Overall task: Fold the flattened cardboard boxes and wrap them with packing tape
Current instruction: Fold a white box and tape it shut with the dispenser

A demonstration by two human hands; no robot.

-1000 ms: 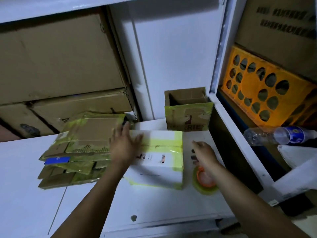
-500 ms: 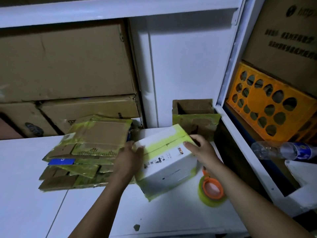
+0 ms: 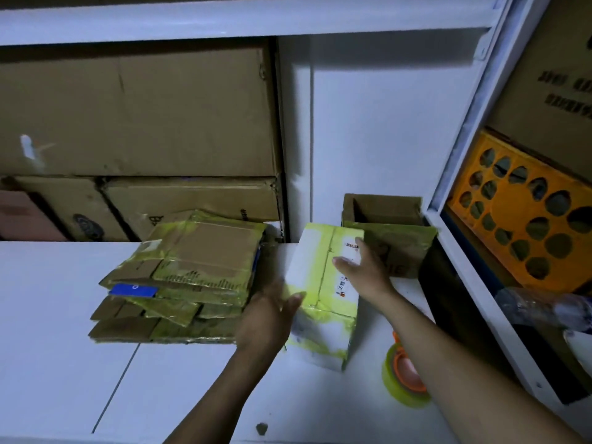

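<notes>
A white box (image 3: 320,283) wrapped in yellow-green tape stands on the white table (image 3: 57,331), its long side pointing away from me. My left hand (image 3: 269,318) holds its near left side, thumb lying on the top. My right hand (image 3: 362,267) grips the far right of its top face. A stack of flattened cardboard boxes (image 3: 185,274), taped yellow-green, lies to the left. A roll of yellow-green packing tape (image 3: 405,374) with an orange core sits on the table under my right forearm.
An open brown box (image 3: 390,238) with tape on it stands behind the white box against the white wall. Large cartons (image 3: 137,113) fill the shelf at the back left. On the right shelf are an orange crate (image 3: 525,216) and a plastic bottle (image 3: 544,306).
The white box has been lifted off its flat side and turned so its long side points away from me. My right hand left the tape roll and moved onto the box top.
</notes>
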